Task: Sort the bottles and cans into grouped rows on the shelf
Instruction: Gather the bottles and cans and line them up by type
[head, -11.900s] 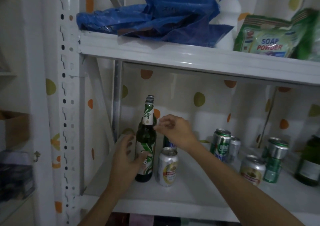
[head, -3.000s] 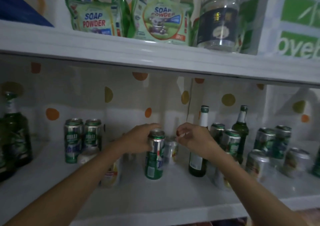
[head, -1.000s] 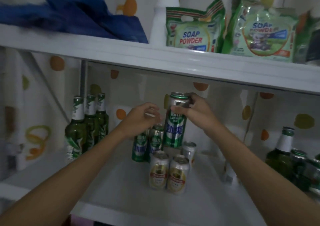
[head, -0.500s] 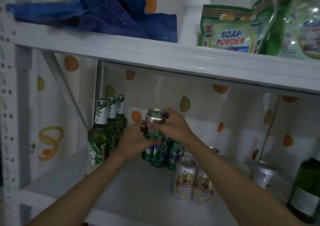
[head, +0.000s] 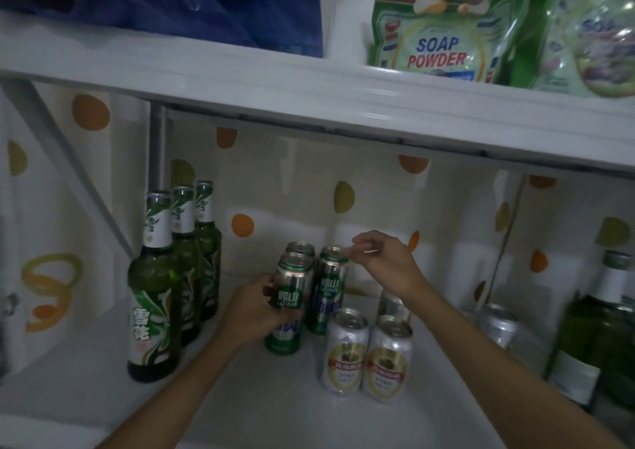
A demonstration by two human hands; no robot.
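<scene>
— White shelf [head: 240, 400] in dim light, set against a pale backdrop [head: 378, 204] spotted with orange and olive dots. What stands at the middle of it?

— One tall front green can [head: 292, 297], upright on the shelf. The person's left hand [head: 252, 314] grasps it, with the fingers wrapped round its left side.

— And the other hand?

— The right hand [head: 383, 263] hovers above and to the right of the front green can. Its fingers are loosely curled and hold nothing. The fingertips are at the rim of a second green can [head: 329, 294], which stands just beside the front green can on its right. Whether they touch that rim I cannot tell.

— What else is close by?

— Directly behind the front green can, a third green can [head: 301, 247] shows only its top. To the right of the front green can and nearer the shelf edge, two silver cans [head: 345, 354] with gold labels stand side by side.

— And farther out?

— Well to the left of the front green can, three green bottles [head: 154, 297] stand in a row running front to back. Far to its right is a lone silver can [head: 497, 323], and past that a dark bottle [head: 591, 338] with a white label. Above the front green can, an upper shelf [head: 309, 87] carries a blue bag [head: 171, 1] and two soap powder bags [head: 443, 36].
</scene>
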